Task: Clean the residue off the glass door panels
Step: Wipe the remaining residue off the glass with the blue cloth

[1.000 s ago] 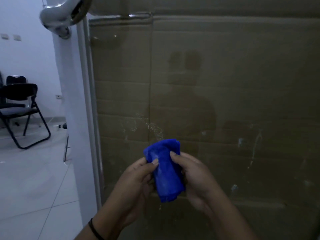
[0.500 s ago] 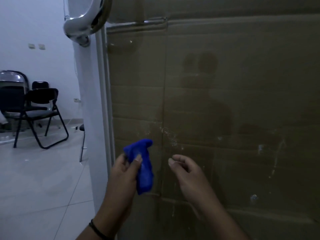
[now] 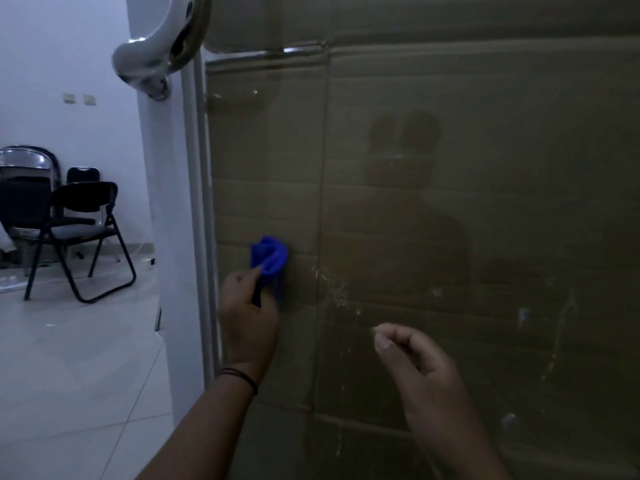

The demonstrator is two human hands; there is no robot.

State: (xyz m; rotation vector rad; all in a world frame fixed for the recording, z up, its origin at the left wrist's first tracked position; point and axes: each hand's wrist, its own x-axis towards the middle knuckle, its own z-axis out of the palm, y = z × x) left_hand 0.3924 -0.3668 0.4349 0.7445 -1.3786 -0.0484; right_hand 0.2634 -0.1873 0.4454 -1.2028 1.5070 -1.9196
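The glass door panel (image 3: pixel 450 220) fills the right of the head view, backed by brown cardboard. White speckled residue (image 3: pixel 332 285) sits near its middle, and more streaks (image 3: pixel 561 327) lie to the right. My left hand (image 3: pixel 247 317) grips a bunched blue cloth (image 3: pixel 269 259) against the glass near the door's left edge, left of the speckles. My right hand (image 3: pixel 412 362) hovers lower right of the speckles with fingers curled and holds nothing.
A chrome door handle (image 3: pixel 157 46) juts out at the top left. The white door frame (image 3: pixel 194 237) runs down beside the glass. Black folding chairs (image 3: pixel 79 230) stand on the tiled floor (image 3: pixel 76 375) at the left.
My right hand let go of the blue cloth and dropped away. My left hand carried the cloth up and left onto the glass.
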